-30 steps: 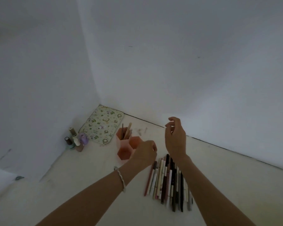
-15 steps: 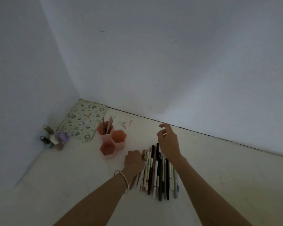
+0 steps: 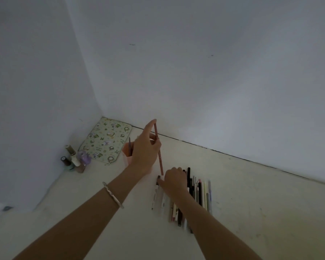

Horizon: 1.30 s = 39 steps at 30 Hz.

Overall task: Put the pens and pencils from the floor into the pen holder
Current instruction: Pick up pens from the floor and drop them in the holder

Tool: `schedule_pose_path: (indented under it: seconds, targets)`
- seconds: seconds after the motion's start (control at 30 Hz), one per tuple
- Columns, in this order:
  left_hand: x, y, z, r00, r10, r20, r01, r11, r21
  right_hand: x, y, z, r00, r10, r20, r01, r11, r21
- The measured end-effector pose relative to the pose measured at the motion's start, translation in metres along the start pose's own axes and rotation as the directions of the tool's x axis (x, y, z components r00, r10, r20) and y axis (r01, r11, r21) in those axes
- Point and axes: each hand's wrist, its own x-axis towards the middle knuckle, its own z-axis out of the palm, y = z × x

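Observation:
A row of several pens and pencils [image 3: 197, 192] lies side by side on the pale floor. My left hand [image 3: 145, 151] is raised and grips a reddish pencil [image 3: 159, 158] almost upright, in front of the pink hexagonal pen holder [image 3: 127, 154], which it mostly hides. A thin dark pencil stands in the holder's rear cell. My right hand [image 3: 174, 180] is low over the left end of the row, fingers curled down onto the pens; whether it grips one is hidden.
A patterned green pouch [image 3: 106, 140] lies in the corner behind the holder. Several small bottles [image 3: 74, 160] stand against the left wall. White walls close the space at the left and back.
My left hand has picked up a reddish pencil and lifted it toward the holder. My right hand dropped from the air onto the left end of the pen row.

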Motion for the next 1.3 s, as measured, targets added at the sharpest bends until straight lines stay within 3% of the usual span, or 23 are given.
schedule_pose_path:
  seconds: [0.13, 0.27, 0.4, 0.5, 0.63, 0.8, 0.9, 1.0, 1.1, 1.2, 1.3]
  targets:
    - [-0.003, 0.001, -0.010, 0.999, -0.017, -0.034, 0.015, 0.998, -0.055, -0.002, -0.023, 0.022, 0.999, 0.021, -0.029, -0.020, 0.999, 0.025]
    - [-0.002, 0.004, -0.015, 0.997, 0.010, -0.081, -0.017, 0.996, -0.086, -0.002, -0.031, 0.016, 0.999, 0.033, -0.022, -0.029, 0.987, 0.158]
    - [0.015, -0.002, -0.038, 0.950, 0.044, -0.308, -0.075, 0.993, -0.089, 0.008, -0.023, -0.027, 0.989, 0.144, -0.045, -0.084, 0.773, 0.629]
    - [0.025, -0.016, -0.057, 0.907, 0.093, -0.411, -0.089, 0.996, 0.029, 0.017, -0.011, -0.063, 0.973, 0.154, -0.171, 0.014, 0.701, 0.713]
    - [0.022, -0.036, -0.065, 0.913, 0.203, -0.354, -0.134, 0.969, 0.210, 0.017, -0.009, -0.093, 0.894, 0.203, -0.399, 0.220, 0.576, 0.787]
    - [0.009, -0.064, -0.065, 0.938, 0.301, -0.172, -0.197, 0.870, 0.451, 0.009, -0.026, -0.106, 0.823, 0.175, -0.541, 0.409, 0.480, 0.777]
    - [0.009, -0.069, -0.070, 0.912, 0.349, -0.218, -0.208, 0.848, 0.488, 0.005, -0.042, -0.106, 0.796, 0.156, -0.585, 0.489, 0.403, 0.773]
    - [0.014, -0.064, -0.082, 0.903, 0.301, -0.306, -0.142, 0.882, 0.449, 0.002, -0.060, -0.101, 0.781, 0.104, -0.616, 0.528, 0.417, 0.740]
    - [0.016, -0.056, -0.089, 0.904, 0.269, -0.331, -0.120, 0.905, 0.409, 0.003, -0.074, -0.090, 0.815, 0.010, -0.580, 0.499, 0.497, 0.710]
    - [0.011, -0.042, -0.084, 0.934, 0.200, -0.295, -0.083, 0.927, 0.365, 0.004, -0.078, -0.072, 0.844, -0.113, -0.523, 0.460, 0.653, 0.601]
    - [0.001, -0.025, -0.068, 0.974, 0.111, -0.197, -0.040, 0.943, 0.330, 0.006, -0.067, -0.067, 0.835, -0.066, -0.547, 0.427, 0.705, 0.566]
